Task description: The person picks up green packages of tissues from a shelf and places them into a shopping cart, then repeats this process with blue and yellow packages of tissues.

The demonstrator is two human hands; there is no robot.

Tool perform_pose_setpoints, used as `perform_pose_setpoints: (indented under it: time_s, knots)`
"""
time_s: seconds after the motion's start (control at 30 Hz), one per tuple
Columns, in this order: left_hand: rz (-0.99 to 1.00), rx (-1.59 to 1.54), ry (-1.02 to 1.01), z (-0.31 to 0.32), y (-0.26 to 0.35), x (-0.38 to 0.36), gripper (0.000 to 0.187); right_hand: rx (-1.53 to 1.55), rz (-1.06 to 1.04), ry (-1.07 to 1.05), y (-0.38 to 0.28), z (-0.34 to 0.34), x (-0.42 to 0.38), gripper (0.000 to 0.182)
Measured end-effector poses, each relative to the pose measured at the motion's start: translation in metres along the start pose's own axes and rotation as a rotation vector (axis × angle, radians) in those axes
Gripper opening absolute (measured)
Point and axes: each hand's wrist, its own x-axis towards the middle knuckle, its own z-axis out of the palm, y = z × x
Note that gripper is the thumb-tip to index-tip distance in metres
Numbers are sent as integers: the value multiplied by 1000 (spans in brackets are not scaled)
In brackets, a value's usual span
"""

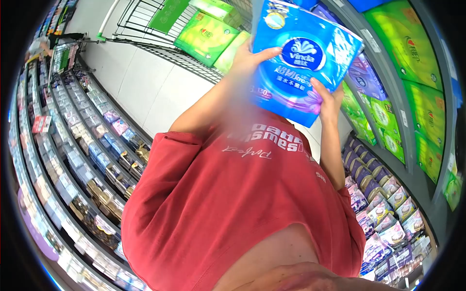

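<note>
You had the blue tissue pack [303,58] clasped between your left hand [248,59] and right hand [328,99], lifted off the shelves [388,121], not yet set down.

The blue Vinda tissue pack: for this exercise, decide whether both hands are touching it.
Touching. The head view shows the blue Vinda pack gripped by one hand on one edge and another hand on the opposite edge, fingers wrapped over it.

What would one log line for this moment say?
left hand: holding blue tissue pack | right hand: holding same pack | nearby: green packs on shelf, wire cart
</note>
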Motion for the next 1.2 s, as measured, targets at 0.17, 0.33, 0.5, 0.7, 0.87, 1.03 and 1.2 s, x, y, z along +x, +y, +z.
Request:
perform_pose_setpoints:
  time_s: [0.17,0.33,0.5,0.7,0.87,1.03,1.2]
  knots:
    - [-190,-125,65,-98,-8,29,46,33,267,-17,34,95,14,54]
    - [-332,-101,102,-173,-47,57,42,6,422,-26,90,141,26,50]
    - [-551,13,62,-219,-65,101,55,67,695,-54,134,164,42,63]
    - [-716,303,-90,-238,-79,162,64,173,778,-65,181,181,64,59]
    - [-768,404,-165,-234,-105,182,68,133,765,-17,214,177,68,57]
    - [-753,363,-212,-249,-163,195,65,85,748,18,243,167,68,51]
    - [-753,339,-213,-249,-181,192,64,193,686,63,258,166,61,66]
